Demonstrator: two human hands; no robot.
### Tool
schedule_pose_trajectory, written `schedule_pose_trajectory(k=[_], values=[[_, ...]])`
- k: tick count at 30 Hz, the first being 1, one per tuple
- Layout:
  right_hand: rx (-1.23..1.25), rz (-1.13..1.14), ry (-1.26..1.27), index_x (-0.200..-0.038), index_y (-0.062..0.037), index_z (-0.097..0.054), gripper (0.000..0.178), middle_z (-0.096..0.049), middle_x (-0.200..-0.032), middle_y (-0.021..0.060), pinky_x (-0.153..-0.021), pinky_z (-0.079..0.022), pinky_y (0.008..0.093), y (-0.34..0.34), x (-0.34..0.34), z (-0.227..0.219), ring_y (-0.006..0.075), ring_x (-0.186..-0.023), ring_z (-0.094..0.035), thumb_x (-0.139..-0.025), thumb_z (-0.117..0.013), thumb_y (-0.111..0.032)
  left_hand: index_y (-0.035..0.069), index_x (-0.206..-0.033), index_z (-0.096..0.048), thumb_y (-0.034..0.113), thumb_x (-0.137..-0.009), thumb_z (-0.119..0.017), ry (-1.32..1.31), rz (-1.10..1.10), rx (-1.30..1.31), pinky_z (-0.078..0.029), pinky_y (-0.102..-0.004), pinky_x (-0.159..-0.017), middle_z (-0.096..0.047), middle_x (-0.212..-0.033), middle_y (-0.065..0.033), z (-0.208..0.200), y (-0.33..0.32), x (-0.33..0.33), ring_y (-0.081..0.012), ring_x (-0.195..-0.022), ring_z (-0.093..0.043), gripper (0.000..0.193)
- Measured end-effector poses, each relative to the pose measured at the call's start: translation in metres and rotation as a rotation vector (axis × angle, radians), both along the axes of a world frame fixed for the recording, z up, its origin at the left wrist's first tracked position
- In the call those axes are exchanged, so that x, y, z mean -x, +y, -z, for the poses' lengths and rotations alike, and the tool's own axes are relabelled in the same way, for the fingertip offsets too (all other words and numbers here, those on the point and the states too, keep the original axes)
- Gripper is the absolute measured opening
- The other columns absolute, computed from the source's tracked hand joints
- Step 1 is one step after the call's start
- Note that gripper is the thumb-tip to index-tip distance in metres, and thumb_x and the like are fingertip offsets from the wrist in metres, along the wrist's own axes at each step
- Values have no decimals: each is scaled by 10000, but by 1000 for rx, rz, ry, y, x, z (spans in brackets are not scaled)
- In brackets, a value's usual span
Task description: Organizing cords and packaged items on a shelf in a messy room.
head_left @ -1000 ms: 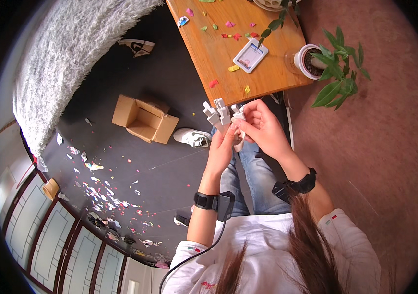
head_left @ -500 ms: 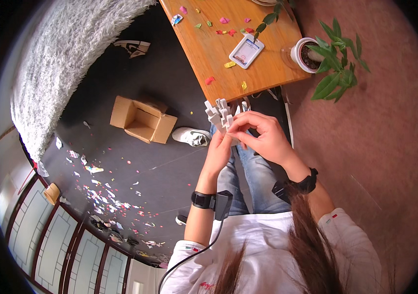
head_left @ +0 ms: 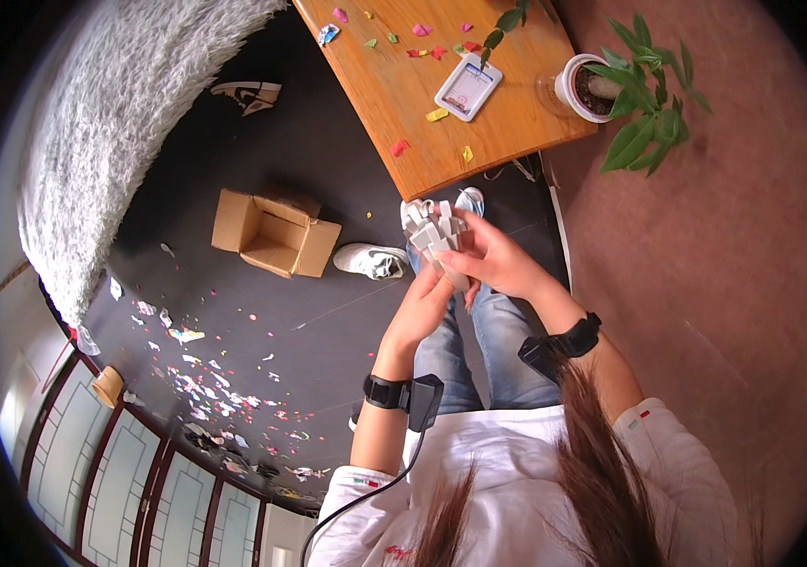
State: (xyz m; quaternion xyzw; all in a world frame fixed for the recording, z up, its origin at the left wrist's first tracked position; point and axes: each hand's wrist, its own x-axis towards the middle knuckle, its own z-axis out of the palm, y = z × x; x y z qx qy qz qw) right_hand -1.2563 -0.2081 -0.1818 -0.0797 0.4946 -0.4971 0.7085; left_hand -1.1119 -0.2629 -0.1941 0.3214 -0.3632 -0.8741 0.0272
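Both hands meet in front of me, above my jeans and just off the near corner of the table. Between them is a bundle of white blocky pieces, with squared ends fanning out away from me; their exact kind is not clear. My left hand is closed around the lower end from below. From the right side, my right hand is closed on the same bundle, its thumb lying across the pieces. The hands hide the bundle's lower part.
The wooden table carries a white-framed card holder, paper scraps and a potted plant. On the dark floor lie an open cardboard box, a white shoe and scattered scraps. A fluffy grey cover hangs at the left.
My right hand has shifted from pinching at the pieces with its fingertips to wrapping the bundle's side. The white pieces now sit closer together, and the view has moved slightly.
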Motion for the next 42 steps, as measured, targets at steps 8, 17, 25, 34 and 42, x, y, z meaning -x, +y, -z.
schedule_pose_trajectory(k=[8, 17, 25, 34, 42], values=[[76, 116, 17, -1395, -83, -214, 550, -583, -1073, 130, -488, -516, 208, 16, -22, 5, 146, -862, -617, -909, -467, -139, 44, -1007, -468, 312, -956, -372, 136, -15, -339, -423, -270, -638, -535, -750, -25, 2, 2, -7, -114, -686, -515, 289], [102, 207, 9, -1368, -69, -292, 603, -530, -1129, 68, -864, -447, 287, 43, -36, 12, 135, -998, -531, -831, -562, -112, 47, -814, -504, 273, -968, -416, 125, 289, -1, -383, -236, -572, -494, -695, -14, 6, 27, -22, -99, -643, -464, 287], [146, 229, -63, -1270, -110, -398, 594, -550, -1008, 58, -726, -490, 254, 79, -44, 14, 120, -829, -561, -754, -667, 8, 32, -824, -491, 252, -978, -381, 69, 123, -169, -387, -234, -519, -469, -634, -5, 17, 89, -34, -110, -574, -469, 290], [253, 224, -22, -1184, -95, -415, 439, -533, -932, 51, -699, -477, 238, 169, -13, 5, 112, -787, -551, -793, -585, 9, 9, -832, -503, 247, -973, -369, -18, 272, -167, -408, -246, -534, -484, -637, -35, -19, 157, 2, -138, -582, -495, 307], [215, 405, -305, -987, -112, -426, 230, -524, -787, 51, -608, -470, 259, 210, -8, 7, 133, -654, -557, -838, -598, -80, 39, -792, -508, 297, -962, -414, -45, 156, -230, -398, -236, -512, -510, -621, -29, -33, 204, 19, -115, -538, -487, 323]])
